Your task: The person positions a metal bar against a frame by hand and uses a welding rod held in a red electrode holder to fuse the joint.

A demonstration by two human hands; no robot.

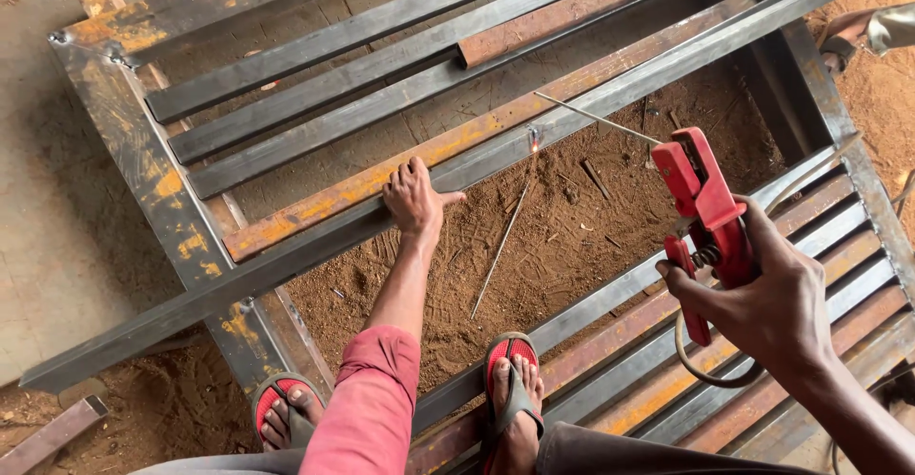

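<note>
My left hand (416,198) rests palm-down on a long grey steel bar (610,82) that lies diagonally across a metal frame, pressing it beside a rusty bar (457,141). My right hand (768,305) grips a red electrode holder (703,206). A thin welding rod (596,118) sticks out of its jaws toward the bar. The rod's tip ends next to a small glowing weld spot (535,139) on the grey bar. A cable (701,365) loops down from the holder.
Several steel bars (334,84) lie parallel on the rusty rectangular frame (143,161). Reddish soil (572,237) with a spent rod (498,251) fills the frame's middle. My feet in red sandals (515,380) stand on more bars. Another person's foot (848,37) is at top right.
</note>
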